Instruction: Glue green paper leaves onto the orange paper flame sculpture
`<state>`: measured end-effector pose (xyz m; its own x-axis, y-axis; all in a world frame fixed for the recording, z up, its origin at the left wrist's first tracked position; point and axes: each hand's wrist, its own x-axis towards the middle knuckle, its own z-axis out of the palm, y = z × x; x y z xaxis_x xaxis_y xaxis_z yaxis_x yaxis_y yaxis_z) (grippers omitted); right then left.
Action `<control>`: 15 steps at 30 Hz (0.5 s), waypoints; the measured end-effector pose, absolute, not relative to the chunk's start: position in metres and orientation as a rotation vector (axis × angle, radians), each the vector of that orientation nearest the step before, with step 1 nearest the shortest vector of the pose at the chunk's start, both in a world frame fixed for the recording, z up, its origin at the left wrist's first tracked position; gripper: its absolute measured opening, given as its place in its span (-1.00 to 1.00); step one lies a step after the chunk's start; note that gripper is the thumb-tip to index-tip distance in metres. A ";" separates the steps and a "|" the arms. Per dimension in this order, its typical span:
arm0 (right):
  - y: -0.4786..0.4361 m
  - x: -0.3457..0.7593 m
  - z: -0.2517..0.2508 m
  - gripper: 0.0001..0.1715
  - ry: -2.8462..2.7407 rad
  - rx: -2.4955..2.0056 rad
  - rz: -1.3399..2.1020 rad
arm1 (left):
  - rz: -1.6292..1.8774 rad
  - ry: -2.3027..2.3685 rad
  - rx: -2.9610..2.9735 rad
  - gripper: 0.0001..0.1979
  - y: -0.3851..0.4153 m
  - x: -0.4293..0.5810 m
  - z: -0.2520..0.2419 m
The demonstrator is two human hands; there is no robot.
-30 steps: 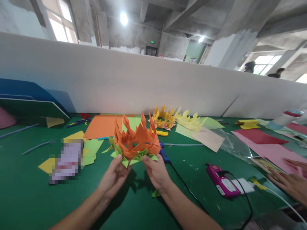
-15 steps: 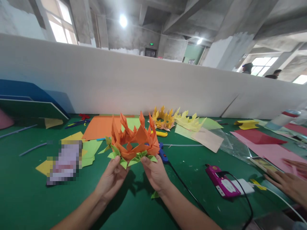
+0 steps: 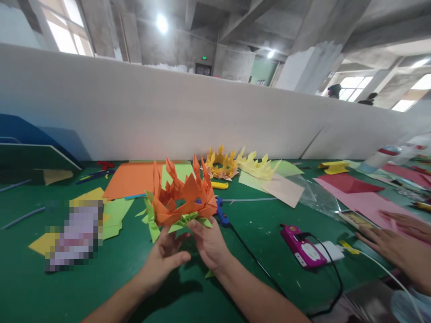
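Note:
An orange folded-paper flower with light green paper leaves under it is held just above the green table. My right hand pinches its underside at the green leaves. My left hand sits just below and to the left of the flower, fingers loosely spread and the thumb out, holding nothing that I can see; its fingertips are near the hanging green leaf.
Behind lie an orange sheet, a yellow paper flower and a pale yellow one. A blue glue gun with a black cord lies right of the flower. A pink device and another person's hands are at right.
My left hand has let go of the flower's left side and dropped lower. The right hand alone keeps hold, and the flower has tipped slightly to the left.

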<state>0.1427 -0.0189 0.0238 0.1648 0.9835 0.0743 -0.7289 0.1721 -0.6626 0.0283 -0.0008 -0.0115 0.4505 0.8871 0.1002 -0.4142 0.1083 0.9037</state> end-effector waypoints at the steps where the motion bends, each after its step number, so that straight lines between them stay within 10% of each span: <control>1: -0.019 0.142 0.024 -0.48 -0.567 -0.557 1.328 | 1.024 0.596 1.084 -0.41 -0.001 0.030 -0.012; 15: -0.023 0.139 0.025 -0.39 -0.590 -0.395 1.627 | 1.194 0.533 0.773 -0.72 0.008 0.025 0.016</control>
<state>0.1388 -0.0235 0.0250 -0.1429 0.9865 0.0801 -0.8087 -0.0697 -0.5841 0.0250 0.0081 0.0164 0.2977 0.9542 0.0288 -0.6155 0.1688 0.7698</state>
